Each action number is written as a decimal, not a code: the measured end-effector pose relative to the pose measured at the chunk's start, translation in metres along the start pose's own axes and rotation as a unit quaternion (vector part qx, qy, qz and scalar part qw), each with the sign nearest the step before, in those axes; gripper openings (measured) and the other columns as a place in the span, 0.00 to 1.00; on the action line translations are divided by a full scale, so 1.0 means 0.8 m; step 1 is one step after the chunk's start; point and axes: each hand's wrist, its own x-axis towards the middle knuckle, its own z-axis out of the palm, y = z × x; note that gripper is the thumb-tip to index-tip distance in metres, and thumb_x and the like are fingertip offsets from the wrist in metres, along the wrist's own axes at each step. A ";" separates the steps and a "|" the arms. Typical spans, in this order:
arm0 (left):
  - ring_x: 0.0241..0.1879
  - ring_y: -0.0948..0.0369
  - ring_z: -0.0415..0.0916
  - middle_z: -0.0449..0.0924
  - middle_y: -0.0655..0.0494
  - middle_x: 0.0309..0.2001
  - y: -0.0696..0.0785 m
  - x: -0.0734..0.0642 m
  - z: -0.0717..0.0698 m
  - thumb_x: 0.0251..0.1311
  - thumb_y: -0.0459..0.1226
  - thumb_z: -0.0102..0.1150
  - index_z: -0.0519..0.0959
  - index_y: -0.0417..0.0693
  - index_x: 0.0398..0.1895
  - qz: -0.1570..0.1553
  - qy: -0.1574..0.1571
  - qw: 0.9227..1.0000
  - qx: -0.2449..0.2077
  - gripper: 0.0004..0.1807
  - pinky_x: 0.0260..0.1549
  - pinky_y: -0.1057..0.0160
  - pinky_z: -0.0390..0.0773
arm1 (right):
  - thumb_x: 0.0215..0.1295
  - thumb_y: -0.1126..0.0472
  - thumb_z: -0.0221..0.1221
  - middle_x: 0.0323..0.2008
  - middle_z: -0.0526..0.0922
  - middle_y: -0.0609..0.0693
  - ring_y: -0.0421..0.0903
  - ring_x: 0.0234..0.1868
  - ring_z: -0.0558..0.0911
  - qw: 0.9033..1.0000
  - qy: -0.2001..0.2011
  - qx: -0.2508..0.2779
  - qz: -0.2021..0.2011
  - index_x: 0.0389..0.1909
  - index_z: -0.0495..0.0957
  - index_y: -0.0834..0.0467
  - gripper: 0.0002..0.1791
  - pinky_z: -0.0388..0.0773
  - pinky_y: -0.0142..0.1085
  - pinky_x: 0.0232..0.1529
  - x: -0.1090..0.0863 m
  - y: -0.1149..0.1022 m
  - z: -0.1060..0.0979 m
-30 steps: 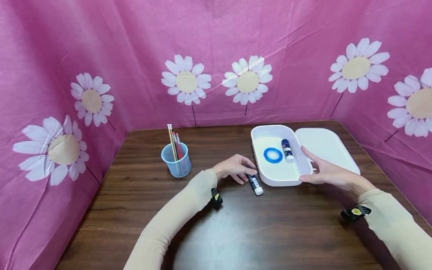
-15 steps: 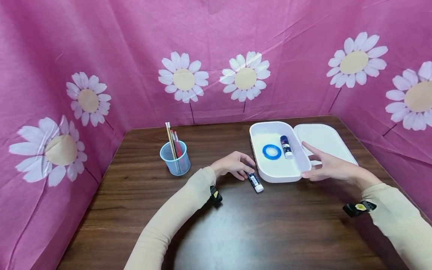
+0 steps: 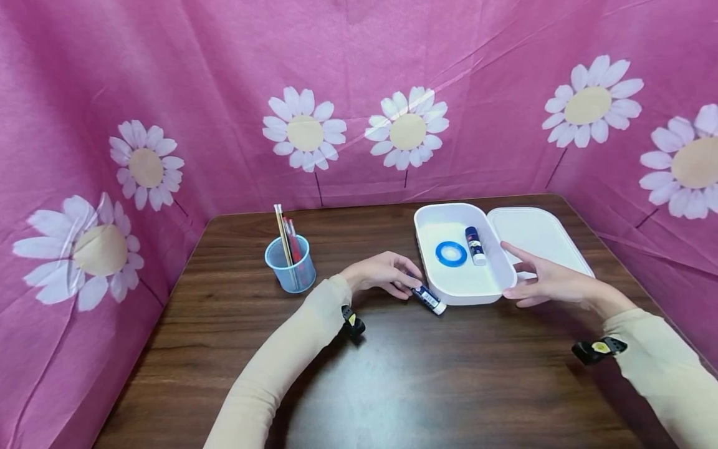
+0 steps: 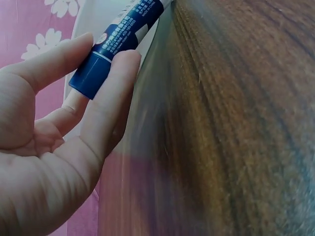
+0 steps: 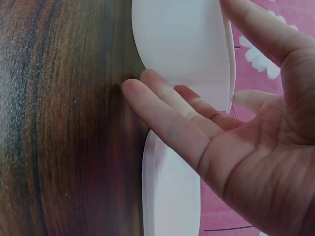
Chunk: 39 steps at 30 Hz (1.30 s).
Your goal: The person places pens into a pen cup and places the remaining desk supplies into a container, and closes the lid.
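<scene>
My left hand (image 3: 384,274) pinches a dark blue glue stick (image 3: 429,299) by its capped end, just left of the white box's near corner. In the left wrist view the thumb and a finger press the cap of this printed glue stick (image 4: 129,30). My right hand (image 3: 552,284) is at the right side of the white box (image 3: 465,298), its fingers spread and nearly straight against the wall. The right wrist view shows these fingers (image 5: 167,118) beside the box wall (image 5: 182,39). Inside the box lie a blue tape roll (image 3: 451,254) and another glue stick (image 3: 475,246).
A white lid (image 3: 538,237) lies flat to the right of the box, partly behind the right hand. At the left stands a light blue mesh pen cup (image 3: 291,274) holding several brushes or pens (image 3: 285,234). A pink flowered cloth (image 3: 359,56) hangs behind the wooden table (image 3: 364,386).
The glue stick in my left hand has swung so its white end points more to the right, closer to the box. The right hand has shifted slightly rightward along the box.
</scene>
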 end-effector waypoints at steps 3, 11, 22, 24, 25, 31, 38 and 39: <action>0.33 0.55 0.82 0.85 0.44 0.39 0.000 -0.002 -0.001 0.62 0.24 0.65 0.80 0.33 0.50 0.004 -0.005 1.000 -0.005 0.13 0.43 0.54 0.85 | 0.66 0.67 0.66 0.71 0.44 0.76 0.50 0.51 0.83 1.000 0.001 -0.007 0.002 0.81 0.27 0.49 0.61 0.83 0.51 0.48 0.001 0.002 0.000; 0.37 0.55 0.84 0.84 0.43 0.43 0.009 -0.014 -0.010 0.60 0.22 0.66 0.79 0.30 0.56 0.015 -0.022 1.000 0.015 0.20 0.48 0.50 0.83 | 0.67 0.66 0.66 0.72 0.42 0.77 0.49 0.52 0.82 1.000 -0.001 -0.006 0.003 0.81 0.26 0.48 0.61 0.83 0.50 0.48 -0.001 0.001 0.001; 0.44 0.44 0.83 0.87 0.47 0.44 0.055 -0.035 -0.026 0.64 0.44 0.69 0.83 0.44 0.51 0.040 -0.004 0.992 0.121 0.17 0.42 0.48 0.85 | 0.67 0.65 0.66 0.72 0.42 0.76 0.51 0.53 0.81 1.000 0.001 -0.008 0.011 0.81 0.26 0.47 0.61 0.83 0.51 0.48 0.000 0.004 0.001; 0.45 0.42 0.83 0.87 0.48 0.43 0.063 -0.034 -0.024 0.64 0.45 0.69 0.83 0.45 0.51 0.055 0.020 0.991 0.117 0.18 0.43 0.48 0.85 | 0.67 0.65 0.65 0.72 0.42 0.76 0.50 0.53 0.81 1.000 -0.001 -0.006 0.011 0.81 0.26 0.47 0.61 0.83 0.51 0.49 -0.001 0.003 0.000; 0.47 0.40 0.82 0.87 0.48 0.43 0.067 -0.032 -0.023 0.64 0.46 0.70 0.83 0.44 0.50 0.062 0.033 0.991 0.112 0.18 0.43 0.48 0.85 | 0.68 0.65 0.65 0.72 0.42 0.77 0.50 0.53 0.81 1.000 -0.003 -0.005 0.010 0.81 0.26 0.48 0.60 0.83 0.51 0.49 -0.001 0.003 0.000; 0.41 0.44 0.85 0.87 0.47 0.42 0.080 -0.017 -0.016 0.61 0.46 0.72 0.83 0.45 0.49 0.097 0.087 0.988 0.081 0.19 0.47 0.42 0.82 | 0.68 0.65 0.65 0.72 0.41 0.77 0.52 0.55 0.80 1.000 -0.005 -0.007 0.011 0.81 0.25 0.48 0.60 0.83 0.51 0.49 -0.002 0.002 0.001; 0.44 0.43 0.84 0.86 0.47 0.41 0.085 -0.002 -0.005 0.61 0.42 0.72 0.83 0.44 0.50 0.100 0.107 0.987 0.064 0.17 0.46 0.44 0.83 | 0.68 0.64 0.65 0.72 0.41 0.77 0.55 0.56 0.79 1.000 -0.001 -0.006 0.016 0.81 0.26 0.47 0.60 0.83 0.51 0.49 0.002 0.004 0.002; 0.46 0.41 0.83 0.86 0.47 0.41 0.086 0.000 -0.004 0.61 0.41 0.72 0.83 0.44 0.50 0.098 0.106 0.988 0.062 0.17 0.46 0.46 0.83 | 0.68 0.65 0.65 0.72 0.40 0.77 0.54 0.56 0.79 1.000 -0.001 -0.005 0.016 0.81 0.26 0.47 0.60 0.83 0.52 0.49 0.002 0.004 0.002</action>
